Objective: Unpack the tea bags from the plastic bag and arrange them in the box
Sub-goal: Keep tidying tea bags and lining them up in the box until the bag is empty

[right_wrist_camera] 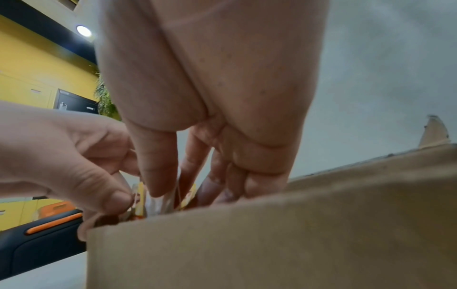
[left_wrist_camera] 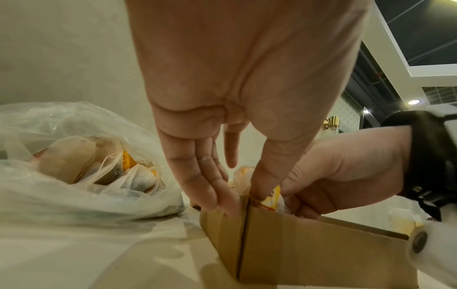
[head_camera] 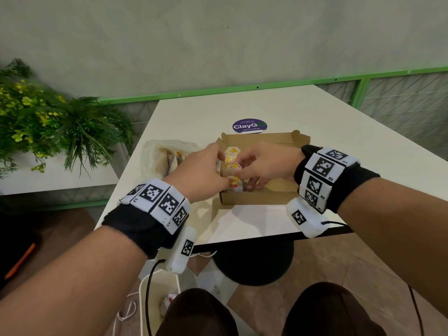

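Note:
An open cardboard box (head_camera: 266, 197) sits on the white table (head_camera: 315, 132). A row of yellow-tagged tea bags (head_camera: 232, 166) stands along its left wall. Both hands meet over that row. My left hand (head_camera: 221, 163) has its fingers (left_wrist_camera: 217, 195) outside the wall and its thumb on the tea bags (left_wrist_camera: 272, 197) inside. My right hand (head_camera: 242, 170) pinches tea bags (right_wrist_camera: 188, 199) between thumb and fingers (right_wrist_camera: 155, 176). Left of the box lies the clear plastic bag (head_camera: 160, 154), holding several more tea bags (left_wrist_camera: 71, 160).
A purple round sticker (head_camera: 249, 126) marks the table behind the box. A leafy plant (head_camera: 48, 122) stands off the table's left side, and a green rail (head_camera: 218, 90) runs behind. Beneath the near edge are a black stool (head_camera: 252, 260) and a white bin (head_camera: 160, 287).

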{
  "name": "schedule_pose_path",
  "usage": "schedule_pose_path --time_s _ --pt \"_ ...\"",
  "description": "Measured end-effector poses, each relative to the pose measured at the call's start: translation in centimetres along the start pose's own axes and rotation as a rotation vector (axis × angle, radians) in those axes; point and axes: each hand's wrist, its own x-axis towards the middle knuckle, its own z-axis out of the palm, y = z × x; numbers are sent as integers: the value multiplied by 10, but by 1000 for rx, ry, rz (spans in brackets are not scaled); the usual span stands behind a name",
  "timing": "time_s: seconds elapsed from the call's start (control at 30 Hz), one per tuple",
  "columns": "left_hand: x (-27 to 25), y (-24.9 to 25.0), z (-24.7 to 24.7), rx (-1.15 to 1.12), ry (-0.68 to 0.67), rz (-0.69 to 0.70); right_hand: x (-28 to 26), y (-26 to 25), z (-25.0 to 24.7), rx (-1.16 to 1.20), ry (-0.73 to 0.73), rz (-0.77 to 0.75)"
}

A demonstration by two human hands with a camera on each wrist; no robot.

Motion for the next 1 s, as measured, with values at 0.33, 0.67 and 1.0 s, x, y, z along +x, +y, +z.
schedule_pose_path --time_s 0.33,0.67,1.0 --pt "-9 1 3 3 -65 60 -1 -4 8 -203 -51 -44" --pt "-3 -2 7 11 -80 51 -4 -10 8 -218 -67 -8" --pt "4 -5 4 49 -210 39 -4 -6 -8 -14 156 198"
